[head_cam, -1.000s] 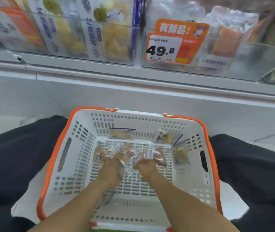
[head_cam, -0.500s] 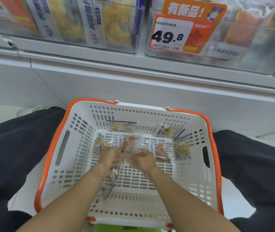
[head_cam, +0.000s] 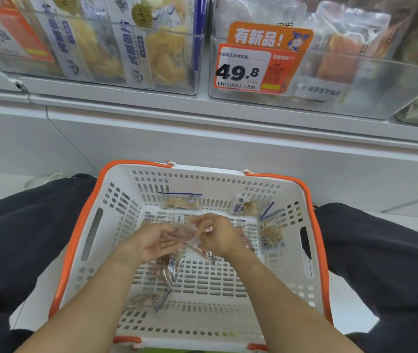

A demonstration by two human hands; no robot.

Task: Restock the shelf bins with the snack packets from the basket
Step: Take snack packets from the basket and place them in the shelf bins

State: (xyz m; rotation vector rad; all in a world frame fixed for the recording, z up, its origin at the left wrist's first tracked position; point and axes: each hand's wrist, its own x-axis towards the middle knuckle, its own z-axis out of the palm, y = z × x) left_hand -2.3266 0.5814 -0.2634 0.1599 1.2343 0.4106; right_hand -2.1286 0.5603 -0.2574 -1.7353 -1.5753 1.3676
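My left hand [head_cam: 155,242] lies palm up over the middle of the basket, fingers loosely curled under a bunch of clear snack packets [head_cam: 190,238], which it holds from below. My right hand [head_cam: 217,235] meets it from the right, fingers curled and pinching the same bunch from above. More packets hang and lie beneath my left wrist [head_cam: 163,272], one flat near the front wall [head_cam: 146,300]. Others lean on the far wall [head_cam: 181,202], at the far right corner [head_cam: 247,207] and along the right side [head_cam: 270,233]. The white basket [head_cam: 228,324] with orange rim sits between my dark-trousered knees [head_cam: 19,240]. Above, the shelf edge [head_cam: 203,110] carries clear bins: the left bin [head_cam: 136,54] holds pale yellow snack bags, the right bin [head_cam: 355,80] bears an orange price tag [head_cam: 253,64] reading 49.8.
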